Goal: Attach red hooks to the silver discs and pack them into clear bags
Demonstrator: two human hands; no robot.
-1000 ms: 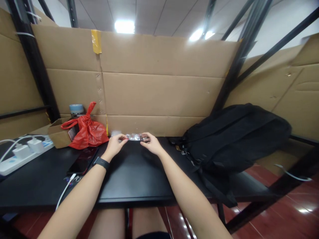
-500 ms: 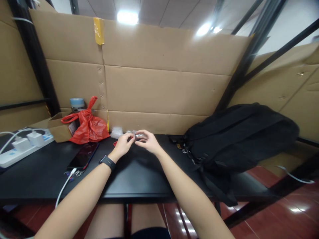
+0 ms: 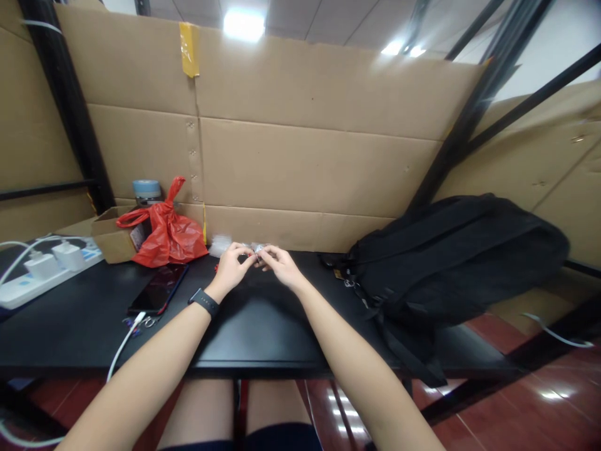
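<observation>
My left hand (image 3: 233, 266) and my right hand (image 3: 278, 264) meet over the far middle of the black table (image 3: 244, 332). Both pinch a small clear plastic packet (image 3: 256, 248) between their fingertips; what it holds is too small to make out. A black band sits on my left wrist (image 3: 203, 302). More clear plastic (image 3: 220, 245) lies on the table just left of my hands, by the cardboard wall.
A red plastic bag (image 3: 165, 233) and an open cardboard box (image 3: 111, 238) stand at the back left, with a phone (image 3: 158, 289) on a white cable in front. A white power strip (image 3: 37, 272) lies far left. A black backpack (image 3: 451, 263) fills the right side.
The packet was stretched out between my hands a second ago. My hands have come together and the packet is now bunched small between the fingertips.
</observation>
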